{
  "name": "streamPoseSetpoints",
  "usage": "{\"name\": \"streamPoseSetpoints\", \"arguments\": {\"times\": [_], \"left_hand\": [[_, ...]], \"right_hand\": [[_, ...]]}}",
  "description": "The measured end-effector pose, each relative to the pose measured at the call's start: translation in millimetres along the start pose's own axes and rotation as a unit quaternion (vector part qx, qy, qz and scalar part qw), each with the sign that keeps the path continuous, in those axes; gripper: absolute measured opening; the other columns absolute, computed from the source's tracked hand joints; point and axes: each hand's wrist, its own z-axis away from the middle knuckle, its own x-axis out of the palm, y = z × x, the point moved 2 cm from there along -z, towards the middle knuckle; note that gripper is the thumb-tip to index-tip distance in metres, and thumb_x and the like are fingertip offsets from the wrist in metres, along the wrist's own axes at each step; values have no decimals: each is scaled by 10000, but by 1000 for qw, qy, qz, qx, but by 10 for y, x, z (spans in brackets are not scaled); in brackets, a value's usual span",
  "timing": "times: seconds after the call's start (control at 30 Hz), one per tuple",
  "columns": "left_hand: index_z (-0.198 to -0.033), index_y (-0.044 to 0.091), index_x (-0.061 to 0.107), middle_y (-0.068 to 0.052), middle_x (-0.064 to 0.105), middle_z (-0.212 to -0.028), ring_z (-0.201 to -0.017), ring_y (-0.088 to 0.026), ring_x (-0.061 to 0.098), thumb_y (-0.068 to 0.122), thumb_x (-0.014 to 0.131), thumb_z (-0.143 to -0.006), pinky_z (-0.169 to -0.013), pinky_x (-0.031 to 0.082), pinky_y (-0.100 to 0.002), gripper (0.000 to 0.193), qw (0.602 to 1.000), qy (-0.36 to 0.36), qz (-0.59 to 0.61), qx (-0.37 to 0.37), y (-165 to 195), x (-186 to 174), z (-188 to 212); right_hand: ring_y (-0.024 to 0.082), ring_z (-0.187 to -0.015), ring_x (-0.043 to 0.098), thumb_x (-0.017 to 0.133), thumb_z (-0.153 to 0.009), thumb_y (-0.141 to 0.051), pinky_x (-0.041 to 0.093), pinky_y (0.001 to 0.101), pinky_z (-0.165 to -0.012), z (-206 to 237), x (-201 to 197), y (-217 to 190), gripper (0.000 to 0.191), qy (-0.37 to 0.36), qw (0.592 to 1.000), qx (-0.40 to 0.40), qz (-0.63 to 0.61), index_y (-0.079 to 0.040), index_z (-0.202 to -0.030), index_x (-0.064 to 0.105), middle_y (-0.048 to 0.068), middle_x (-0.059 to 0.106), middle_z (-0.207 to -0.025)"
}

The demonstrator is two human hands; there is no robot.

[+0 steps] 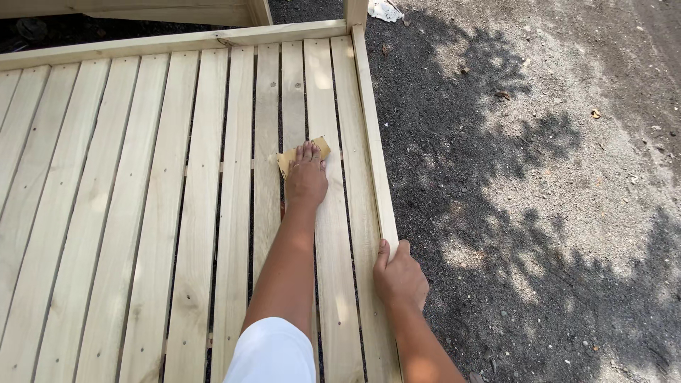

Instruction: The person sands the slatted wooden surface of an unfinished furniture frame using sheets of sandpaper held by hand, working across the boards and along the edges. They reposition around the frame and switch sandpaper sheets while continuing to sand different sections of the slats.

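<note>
Slatted frame: a big pale wooden frame (177,213) lies flat on the ground, its long slats running away from me with dark gaps between them. If I lean too hard on one slat, I judge it could flex or creak at its nails, since only thin cross pieces show beneath.

Ground: dark gritty soil (532,213) with leaf shadows lies to the right of the frame. Grit could get carried onto the wood and scratch it.

Side rail: the raised rail (374,163) runs along the right edge. Its top corner looks sharp and raw; I judge a splinter likely if my palm slides along it.

Left hand: my left hand (306,179) lies flat on a slat near the right side, fingers together and pressed down on the paper, not curled round anything. A fingertip could slip off the sheet onto bare wood, or drop into a gap.

Right hand: my right hand (399,278) grips the side rail, fingers clamped over it, thumb on the inner face. If that brace slips, my weight would pitch forward.

Sandpaper: a small tan sheet of sandpaper (320,147) sits under my left fingertips, its corners peeking out beyond them. It could fold, tear, or catch on a slat edge.
</note>
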Motion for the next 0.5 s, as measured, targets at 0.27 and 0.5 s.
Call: {"name": "streamPoseSetpoints", "arguments": {"times": [0.27, 0.5], "left_hand": [[-1511, 102, 436, -75, 393, -1607, -1500, -256, 315, 224, 540, -960, -1163, 293, -497, 574, 996, -17, 56, 68, 94, 88, 3163], [-1497, 119, 488, -62, 437, -1587, -1486, -243, 365, 181, 540, -962, -1164, 319, -471, 541, 995, -23, 72, 61, -11, 211, 2991]], "right_hand": [[424, -1002, 720, 306, -1032, -576, 560, 561, -868, 1, 5, 3, 524, -3, 1000, -3, 3, -127, -1185, 526, 208, 736, -1034], [423, -979, 720, 314, -1036, -577, 559, 562, -853, -25, 69, 31, 528, 4, 1000, -11, 5, -113, -1166, 529, 214, 739, -1006]]}}
